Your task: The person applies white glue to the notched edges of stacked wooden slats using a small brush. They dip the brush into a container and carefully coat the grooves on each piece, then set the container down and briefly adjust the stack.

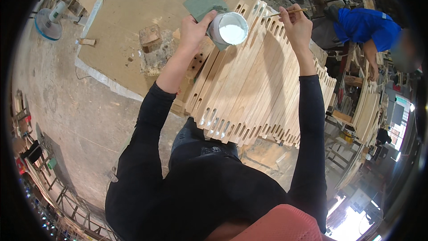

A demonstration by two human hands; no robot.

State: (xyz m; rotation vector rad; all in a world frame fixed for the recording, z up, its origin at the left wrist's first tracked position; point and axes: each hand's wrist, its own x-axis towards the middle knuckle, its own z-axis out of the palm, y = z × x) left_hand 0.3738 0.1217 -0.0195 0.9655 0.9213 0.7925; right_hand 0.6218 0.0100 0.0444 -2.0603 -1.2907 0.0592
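A: Nearest the lens: salmon-pink textured item (285, 223), lower edge, kind unclear. Cup position?

B: White cup (216, 30) held above the far left part of the slats, mouth toward camera, white substance (232, 29) inside. Left hand (194, 31) curled around it; grey-green flat piece (203, 3) just behind (cannot tell whether also gripped).

A: Right hand?

B: Right hand (296, 27) pinches a thin stick (273, 15), tip pointing left, near the slats' far ends; contact not discernible.

A: Below?

B: Pale wooden slats (254, 85), side by side, slots at both ends.

A: Farther out?

B: Left: wood block (149, 35) by a brown sheet (111, 31); beyond, a fan (47, 23). Right: person in a blue shirt (368, 24), bent over, one arm hanging down.
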